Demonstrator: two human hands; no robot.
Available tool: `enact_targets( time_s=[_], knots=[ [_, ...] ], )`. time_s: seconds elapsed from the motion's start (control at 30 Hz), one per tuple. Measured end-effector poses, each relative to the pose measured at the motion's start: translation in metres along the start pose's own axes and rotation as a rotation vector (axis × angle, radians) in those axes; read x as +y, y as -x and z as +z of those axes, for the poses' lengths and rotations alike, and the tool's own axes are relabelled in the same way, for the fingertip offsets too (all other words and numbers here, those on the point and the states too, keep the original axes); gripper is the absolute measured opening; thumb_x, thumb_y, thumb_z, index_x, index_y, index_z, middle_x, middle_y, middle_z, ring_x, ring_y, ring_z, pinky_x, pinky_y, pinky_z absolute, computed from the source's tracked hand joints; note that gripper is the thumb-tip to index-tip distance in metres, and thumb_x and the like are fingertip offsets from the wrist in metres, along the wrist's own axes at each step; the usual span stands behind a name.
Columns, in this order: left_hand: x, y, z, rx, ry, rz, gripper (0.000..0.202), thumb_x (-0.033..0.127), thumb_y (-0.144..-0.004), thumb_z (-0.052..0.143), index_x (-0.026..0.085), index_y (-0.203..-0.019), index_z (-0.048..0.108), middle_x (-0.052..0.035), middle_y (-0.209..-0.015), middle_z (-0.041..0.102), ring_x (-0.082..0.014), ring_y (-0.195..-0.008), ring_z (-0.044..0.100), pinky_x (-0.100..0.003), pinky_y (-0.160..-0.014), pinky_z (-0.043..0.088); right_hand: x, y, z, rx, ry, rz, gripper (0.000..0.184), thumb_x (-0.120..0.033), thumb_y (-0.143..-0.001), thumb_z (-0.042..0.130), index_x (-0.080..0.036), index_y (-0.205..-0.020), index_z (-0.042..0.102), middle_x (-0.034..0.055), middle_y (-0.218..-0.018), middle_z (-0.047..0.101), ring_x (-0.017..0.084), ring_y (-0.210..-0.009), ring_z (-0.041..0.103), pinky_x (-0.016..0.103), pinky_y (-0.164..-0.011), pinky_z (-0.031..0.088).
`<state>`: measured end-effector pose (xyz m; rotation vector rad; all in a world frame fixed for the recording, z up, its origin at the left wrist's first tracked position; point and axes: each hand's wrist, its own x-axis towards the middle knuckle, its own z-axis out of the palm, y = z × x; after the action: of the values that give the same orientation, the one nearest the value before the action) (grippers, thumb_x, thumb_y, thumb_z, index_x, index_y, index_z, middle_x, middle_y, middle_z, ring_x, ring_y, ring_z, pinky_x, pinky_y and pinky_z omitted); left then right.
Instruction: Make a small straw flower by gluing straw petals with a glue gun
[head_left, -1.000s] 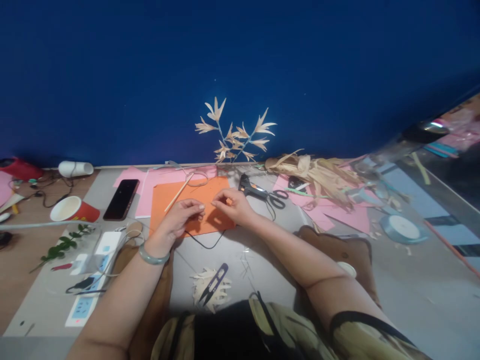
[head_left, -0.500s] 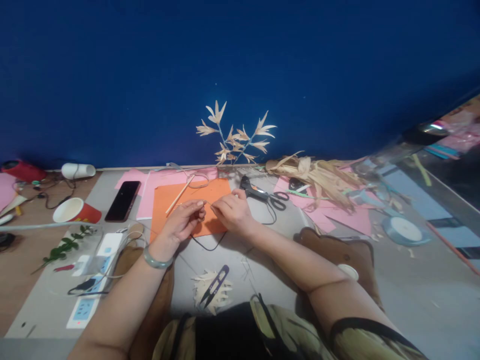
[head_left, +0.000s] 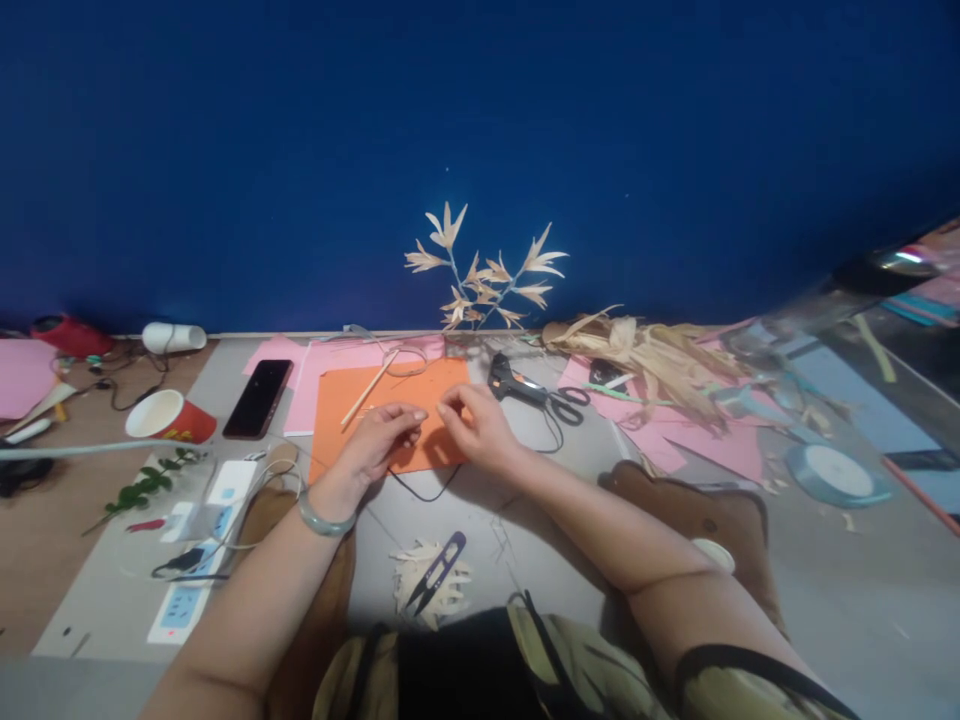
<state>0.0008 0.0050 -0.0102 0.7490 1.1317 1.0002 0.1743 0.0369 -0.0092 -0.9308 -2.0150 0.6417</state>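
Head view: deep blue wall behind, matte gray tabletop below, cluttered both sides.

Left hand and right hand face each other over an orange sheet, fingertips near but apart. Key relation: that narrow gap, running roughly left-right, sheet underneath. Both grips narrow, thumb to index; can't tell if either pinches anything, too small at this res.

Slim pale stick lies on the sheet just beyond the left hand, long axis diagonal, far end toward the right. Left hand is clearly nearer to it. Black hot-glue gun sits past the right hand, just off the sheet's right edge; right hand nearer. Scissors right beside it, looped black handles showing.

Materials: orange sheet flat, smooth, straight-edged, paper or thin foam, can't tell. Pink sheets look like same sort of stock. Branch stands beyond the sheet against the wall: thin bluish stems, pointed dry-looking cream petals in star clusters. Husk bundle on the right is fibrous, papery, frayed into strips. Near the body, dark thread snips rest slanted on pale, jagged-edged cut pieces. Smooth, round gray-green bangle on left wrist.
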Motion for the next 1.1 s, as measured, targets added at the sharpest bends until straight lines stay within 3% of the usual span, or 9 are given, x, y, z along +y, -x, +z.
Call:
enact_targets(
  time_s=[0.13,0.23,0.3,0.5,0.6,0.83,0.97,1.1],
  knots=[
    [-0.002,0.001,-0.002,-0.068,0.0,-0.036,0.026,0.031,-0.06,0.081,0.013,-0.071,0.066,0.0017,-0.058,0.058,-0.0071,-0.052,0.051,-0.02,-0.054,0.041,0.003,-0.003,0.001,0.017,-0.302,0.252,0.014,-0.028,-0.085,0.055,-0.017,-0.076,0.055,0.0002,-0.071,0.06,0.013,-0.067,0.055,0.025,-0.065,0.043],
    [-0.001,0.002,-0.003,-0.106,0.052,-0.039,0.025,0.03,-0.06,0.082,0.013,-0.07,0.066,0.0014,-0.057,0.058,-0.0074,-0.053,0.052,-0.02,-0.053,0.039,0.005,-0.003,0.004,0.021,-0.307,0.294,0.015,-0.028,-0.083,0.059,-0.017,-0.074,0.057,0.0001,-0.07,0.062,0.013,-0.066,0.056,0.025,-0.065,0.042],
    [0.0,0.002,-0.002,-0.105,0.081,-0.015,0.024,0.03,-0.062,0.081,0.013,-0.068,0.066,0.0013,-0.057,0.058,-0.0071,-0.053,0.052,-0.019,-0.053,0.039,0.006,-0.001,0.006,0.009,-0.206,0.223,0.017,-0.028,-0.085,0.058,-0.016,-0.073,0.059,0.0002,-0.068,0.063,0.012,-0.064,0.056,0.027,-0.068,0.04],
    [0.001,-0.002,0.001,-0.03,0.164,0.012,0.025,0.029,-0.064,0.08,0.012,-0.08,0.071,0.0018,-0.058,0.058,-0.0068,-0.054,0.052,-0.019,-0.054,0.039,0.005,0.006,0.007,-0.063,0.517,-0.3,0.021,-0.013,-0.091,0.046,-0.015,-0.077,0.062,0.004,-0.071,0.063,0.015,-0.068,0.05,0.035,-0.083,0.03],
    [-0.003,-0.003,0.003,0.044,0.091,0.037,0.031,0.029,-0.063,0.08,0.011,-0.087,0.073,0.0003,-0.062,0.061,-0.0074,-0.055,0.053,-0.02,-0.055,0.04,0.003,0.007,0.006,-0.069,0.711,-0.446,0.026,-0.009,-0.091,0.041,-0.015,-0.075,0.061,0.0044,-0.07,0.059,0.016,-0.069,0.046,0.037,-0.09,0.029],
    [-0.005,0.0,0.002,0.065,-0.266,0.265,0.028,0.036,-0.071,0.073,0.013,-0.087,0.073,-0.0052,-0.078,0.069,-0.0134,-0.069,0.058,-0.026,-0.068,0.045,0.003,0.003,0.004,-0.036,0.651,-0.483,0.026,-0.013,-0.093,0.043,-0.016,-0.074,0.06,0.0028,-0.067,0.059,0.015,-0.069,0.046,0.036,-0.089,0.03],
    [-0.003,-0.001,0.0,0.044,-0.299,0.272,0.026,0.036,-0.071,0.073,0.014,-0.085,0.073,-0.0048,-0.078,0.069,-0.0138,-0.07,0.058,-0.026,-0.068,0.045,0.008,0.002,0.003,-0.013,0.534,-0.453,0.023,-0.017,-0.093,0.046,-0.016,-0.078,0.062,0.0024,-0.071,0.063,0.013,-0.069,0.048,0.034,-0.086,0.031],
    [0.001,0.001,0.0,0.035,-0.238,0.223,0.024,0.034,-0.068,0.076,0.013,-0.078,0.072,-0.0027,-0.069,0.067,-0.0119,-0.064,0.056,-0.023,-0.064,0.044,0.009,0.002,-0.001,0.029,0.513,-0.545,0.018,-0.013,-0.092,0.048,-0.017,-0.085,0.064,0.0017,-0.075,0.066,0.013,-0.07,0.049,0.036,-0.091,0.03]
  ],
)
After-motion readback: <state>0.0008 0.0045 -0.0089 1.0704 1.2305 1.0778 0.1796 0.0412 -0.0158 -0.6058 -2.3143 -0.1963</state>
